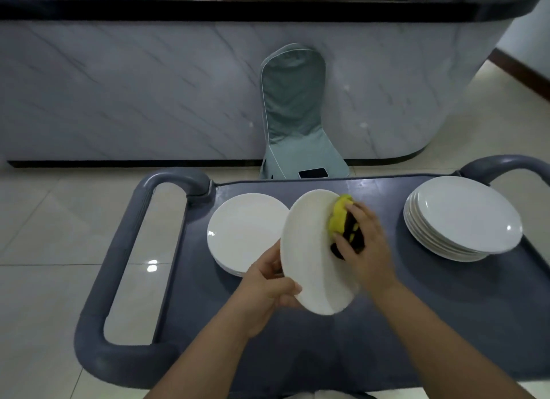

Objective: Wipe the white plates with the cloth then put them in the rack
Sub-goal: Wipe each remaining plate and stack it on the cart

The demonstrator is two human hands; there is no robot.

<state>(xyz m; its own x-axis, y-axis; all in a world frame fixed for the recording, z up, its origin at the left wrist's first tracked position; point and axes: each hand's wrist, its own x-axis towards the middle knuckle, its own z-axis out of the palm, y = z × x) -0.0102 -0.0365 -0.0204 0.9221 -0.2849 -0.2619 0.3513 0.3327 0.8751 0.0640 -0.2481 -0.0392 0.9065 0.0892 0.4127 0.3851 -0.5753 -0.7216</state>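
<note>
Two stacks of white plates sit on a grey-blue cart whose flat top serves as the worktop: the taller right stack lies near the far right corner, and the lower left stack lies left of centre, partly hidden behind the plate being handled. Beyond the cart stands a marble-patterned counter front, with a chair in a grey-green cover against it and a dark phone on its seat. Pale floor tiles surround the cart. Between the stacks, the held plate is tilted up on edge above the worktop. The left hand grips its lower left rim, thumb over the front. The right hand is closed on a yellow and dark cloth, pressing it against the plate's upper right face.
</note>
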